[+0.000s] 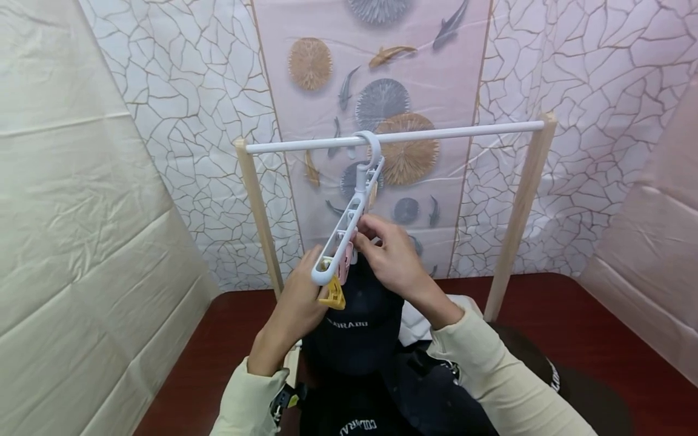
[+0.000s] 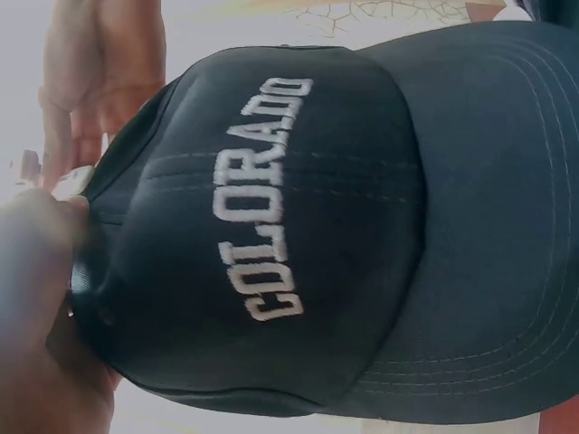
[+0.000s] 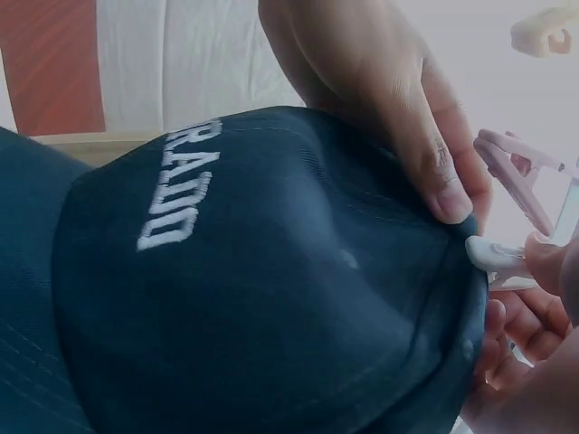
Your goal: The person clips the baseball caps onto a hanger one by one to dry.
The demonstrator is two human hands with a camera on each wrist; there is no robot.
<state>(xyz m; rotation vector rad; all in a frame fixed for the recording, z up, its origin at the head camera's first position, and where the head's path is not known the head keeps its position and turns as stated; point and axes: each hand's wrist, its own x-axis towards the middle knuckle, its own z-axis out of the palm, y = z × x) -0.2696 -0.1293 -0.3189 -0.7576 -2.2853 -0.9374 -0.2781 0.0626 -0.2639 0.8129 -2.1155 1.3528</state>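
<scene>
A dark navy cap (image 1: 349, 348) with COLORADO lettering hangs crown-up under a pale clip hanger (image 1: 362, 178). My left hand (image 1: 300, 297) grips the cap's back edge, its thumb on the fabric in the right wrist view. With thumb and fingers, my right hand (image 1: 395, 257) pinches a white clip (image 3: 496, 257) right at that edge. A pink clip (image 1: 345, 265) hangs beside it, and a yellow clip (image 1: 334, 295) dangles from the hanger's near end. The cap's brim (image 2: 498, 217) points away from both hands.
The hanger hooks over a white rod (image 1: 463, 131) between two wooden posts (image 1: 518, 224). On the red-brown table (image 1: 616, 315) lie a brown cap (image 1: 583, 387), white cloth (image 1: 415, 322) and another dark lettered cap (image 1: 332, 421) close to me. A patterned backdrop (image 1: 589, 72) stands behind.
</scene>
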